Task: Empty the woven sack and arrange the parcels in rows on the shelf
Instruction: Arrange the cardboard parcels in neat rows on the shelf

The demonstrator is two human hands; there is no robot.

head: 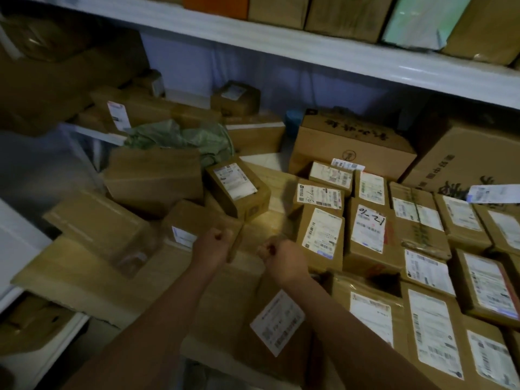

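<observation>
A crumpled green woven sack [191,137] lies at the back among loose brown parcels. On the right, labelled parcels [368,229] stand in tidy rows on the wooden shelf [277,178]. My left hand [214,243] is curled at the right end of a brown parcel [194,220] with a white label and seems to grip its edge. My right hand [281,258] is a closed fist, holding nothing that I can see, above a long flat parcel [253,319]. A small labelled box [237,190] sits tilted just behind my hands.
Large cartons [351,142] line the back right. A white upper shelf board [281,49] carries more boxes overhead. Unsorted boxes [98,223] pile up on the left, near a white edge [17,237]. The light is dim.
</observation>
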